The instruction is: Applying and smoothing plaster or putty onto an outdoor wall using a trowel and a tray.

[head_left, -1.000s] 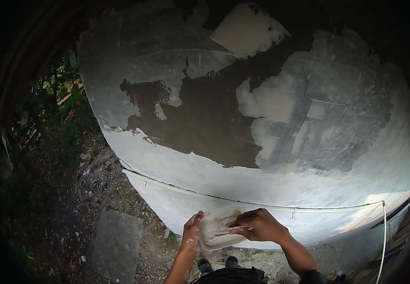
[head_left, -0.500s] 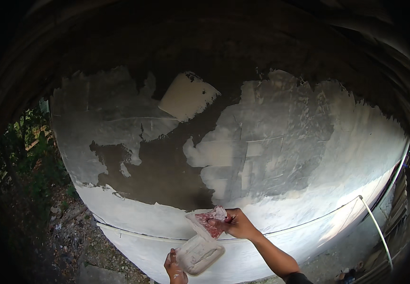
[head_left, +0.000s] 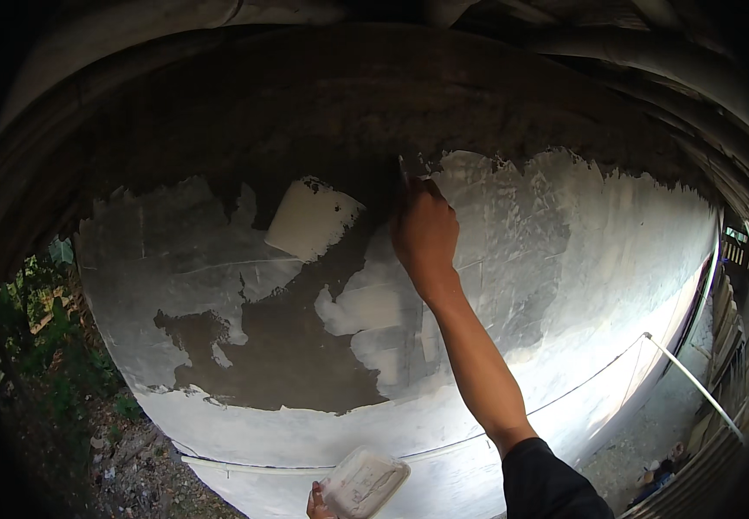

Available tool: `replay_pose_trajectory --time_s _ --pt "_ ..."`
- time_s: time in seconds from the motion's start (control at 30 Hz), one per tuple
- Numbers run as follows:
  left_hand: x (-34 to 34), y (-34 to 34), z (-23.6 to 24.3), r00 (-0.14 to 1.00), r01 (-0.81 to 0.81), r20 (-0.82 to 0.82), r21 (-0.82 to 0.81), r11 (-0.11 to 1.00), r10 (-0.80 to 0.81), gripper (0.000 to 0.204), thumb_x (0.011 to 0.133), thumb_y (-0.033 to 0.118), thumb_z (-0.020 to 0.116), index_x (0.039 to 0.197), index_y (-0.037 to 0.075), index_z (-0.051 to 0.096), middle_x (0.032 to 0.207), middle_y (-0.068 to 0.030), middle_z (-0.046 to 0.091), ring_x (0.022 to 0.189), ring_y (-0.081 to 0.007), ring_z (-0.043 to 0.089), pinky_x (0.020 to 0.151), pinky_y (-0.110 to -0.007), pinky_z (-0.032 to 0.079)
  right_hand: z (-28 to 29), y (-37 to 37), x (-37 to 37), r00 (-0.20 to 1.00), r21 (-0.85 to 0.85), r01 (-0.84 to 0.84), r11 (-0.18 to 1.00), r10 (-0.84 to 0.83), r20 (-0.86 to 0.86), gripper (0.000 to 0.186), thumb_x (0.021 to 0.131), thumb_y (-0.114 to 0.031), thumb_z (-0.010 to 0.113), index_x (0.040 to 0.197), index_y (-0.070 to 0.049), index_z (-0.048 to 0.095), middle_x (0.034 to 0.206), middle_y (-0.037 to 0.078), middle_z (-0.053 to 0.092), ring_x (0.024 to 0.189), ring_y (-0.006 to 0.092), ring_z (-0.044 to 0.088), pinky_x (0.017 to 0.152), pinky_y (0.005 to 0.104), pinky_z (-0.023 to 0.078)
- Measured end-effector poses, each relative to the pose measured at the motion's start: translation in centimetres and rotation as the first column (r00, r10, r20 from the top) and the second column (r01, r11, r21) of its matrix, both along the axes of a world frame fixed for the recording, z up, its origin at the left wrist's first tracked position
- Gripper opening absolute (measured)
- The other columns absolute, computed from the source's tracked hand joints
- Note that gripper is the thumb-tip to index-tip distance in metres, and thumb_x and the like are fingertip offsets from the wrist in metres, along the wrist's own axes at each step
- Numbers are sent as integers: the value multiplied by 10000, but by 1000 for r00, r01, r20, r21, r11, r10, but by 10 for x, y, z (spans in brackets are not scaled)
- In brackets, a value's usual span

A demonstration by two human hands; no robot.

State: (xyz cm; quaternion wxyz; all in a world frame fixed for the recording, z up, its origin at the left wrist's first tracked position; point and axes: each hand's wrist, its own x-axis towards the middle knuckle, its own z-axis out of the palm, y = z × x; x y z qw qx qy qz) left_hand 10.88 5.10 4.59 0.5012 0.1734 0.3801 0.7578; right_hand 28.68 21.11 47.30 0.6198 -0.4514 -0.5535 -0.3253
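Near the lower edge, my left hand (head_left: 319, 502) is closed on the side of a shallow off-white tray (head_left: 364, 486) with pale putty smeared inside it. My right hand (head_left: 426, 227) is stretched up to the wall (head_left: 288, 368), its fingers closed around a flat putty spreader (head_left: 405, 168). Only a thin edge of the spreader shows above the fingers, at the border between bare dark plaster and grey-white coating. Left of this hand, a fresh cream putty patch (head_left: 312, 221) lies on the wall.
A thin white pipe (head_left: 253, 470) runs across the lower wall, and another white pipe (head_left: 694, 385) slants down at the right. Plants (head_left: 45, 355) and stony ground (head_left: 136, 458) lie to the left. Corrugated roofing (head_left: 651, 65) hangs overhead.
My right hand has moved up from above the tray to the upper wall with the spreader. My left hand and the tray sit slightly lower in view.
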Motion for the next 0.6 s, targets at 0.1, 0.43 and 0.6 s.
replay_pose_trajectory --time_s 0.1,0.43,0.6 --pt "-9 1 -11 998 43 37 55 998 -45 354 944 236 451 1235 36 481 1182 -156 561 1095 -285 555 943 -415 472 -12 28 -58 989 52 140 989 -142 32 120 759 -52 579 854 21 566 796 160 574 707 308 630 537 382 538" --pt "-7 -3 5 999 46 18 -70 997 -44 388 934 236 490 1244 2 477 1196 -169 555 1091 -287 556 942 -418 474 -34 -17 -94 923 -54 -383 922 385 21 114 820 -53 530 828 54 571 788 207 583 723 359 613 584 413 514" --pt "-10 -5 -11 999 33 14 -67 997 -32 397 929 234 497 1246 -4 475 1189 -165 560 1084 -285 560 941 -416 476 -13 -26 -4 977 3 -169 986 168 -129 166 836 -42 495 936 20 613 857 174 602 732 362 629 607 432 514"
